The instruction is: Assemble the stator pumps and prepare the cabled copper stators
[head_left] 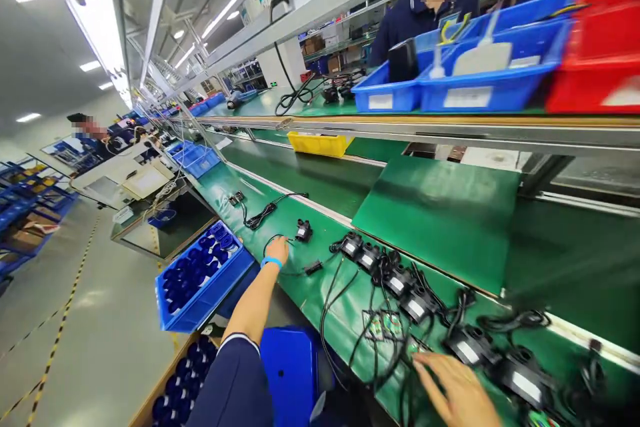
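My left hand (278, 251), with a blue band at the wrist, is over the green bench with its fingers curled in on a thin black cable (266, 245). Just past its fingertips sits a small black device (303, 230). A ribbed black cable piece (313, 267) lies to the right of it. My right hand (457, 390) is low at the right, fingers stretched out and apart. Its fingertips are by a small green circuit board (417, 347), partly hidden. Beside that lie more circuit boards (383, 325). A row of black housings (417, 307) with white labels and cables runs along the bench.
A blue crate (200, 273) of dark blue round parts stands left of the bench, above a carton of similar parts (187, 373). A blue stool (289, 373) is below. Blue bins (493, 90), a red bin (595, 73) and a yellow tray (320, 144) are ahead. A person (425, 13) stands opposite.
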Available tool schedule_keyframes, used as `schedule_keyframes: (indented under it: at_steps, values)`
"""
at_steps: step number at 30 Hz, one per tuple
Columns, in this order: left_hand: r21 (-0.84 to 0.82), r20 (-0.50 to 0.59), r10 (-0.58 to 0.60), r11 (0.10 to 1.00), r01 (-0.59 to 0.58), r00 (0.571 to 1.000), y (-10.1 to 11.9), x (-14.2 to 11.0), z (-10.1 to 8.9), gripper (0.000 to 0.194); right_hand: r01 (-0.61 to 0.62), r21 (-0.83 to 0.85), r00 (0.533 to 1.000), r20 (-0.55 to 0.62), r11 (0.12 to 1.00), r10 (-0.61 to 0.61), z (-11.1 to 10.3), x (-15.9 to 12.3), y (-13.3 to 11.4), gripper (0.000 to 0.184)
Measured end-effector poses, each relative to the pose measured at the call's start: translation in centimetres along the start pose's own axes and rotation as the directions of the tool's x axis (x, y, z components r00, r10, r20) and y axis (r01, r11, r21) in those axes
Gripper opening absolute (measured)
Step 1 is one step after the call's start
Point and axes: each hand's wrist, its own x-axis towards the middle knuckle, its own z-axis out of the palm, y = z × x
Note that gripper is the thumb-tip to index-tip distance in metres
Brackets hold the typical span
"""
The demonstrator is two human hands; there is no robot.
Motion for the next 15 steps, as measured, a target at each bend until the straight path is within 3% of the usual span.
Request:
schedule_keyframes:
  at_steps: [3, 5, 8, 10, 12, 13, 15]
  values:
    - [-0.001, 0.072, 0.271, 0.962, -0.272, 0.96, -1.6, 7.2, 0.8, 0.044, 0.052, -0.044, 0.971, 0.237, 0.998, -0.04, 6.1, 12.3, -4.0, 0.023]
    - [-0.037, 0.157, 0.468, 0.883, -0.469, 0.869, -2.0, 11.1, 1.6, 0.053, 0.062, -0.095, 0.923, 0.385, 0.994, -0.021, 10.6, 19.0, -5.5, 0.024]
    - [-0.1, 0.252, 0.653, 0.751, -0.652, 0.714, -2.4, 14.9, 3.2, 0.047, 0.077, -0.138, 0.887, 0.461, 0.987, -0.005, 16.8, 25.4, -5.9, 0.027]
    - [-0.123, 0.263, 0.71, 0.696, -0.707, 0.653, -2.7, 16.1, 4.3, 0.038, 0.076, -0.148, 0.864, 0.503, 0.986, 0.009, 19.8, 27.6, -5.6, 0.024]
    - [-0.131, 0.234, 0.727, 0.682, -0.72, 0.646, -3.0, 16.6, 5.2, 0.03, 0.066, -0.134, 0.848, 0.53, 0.989, 0.016, 21.3, 29.1, -5.4, 0.018]
    - [-0.131, 0.207, 0.718, 0.693, -0.709, 0.664, -3.3, 16.7, 5.6, 0.027, 0.056, -0.119, 0.846, 0.533, 0.991, 0.016, 21.5, 29.7, -5.5, 0.015]
    - [-0.13, 0.122, 0.661, 0.75, -0.649, 0.74, -4.2, 16.5, 5.7, 0.03, 0.034, -0.069, 0.855, 0.519, 0.997, 0.006, 20.3, 30.8, -6.3, 0.011]
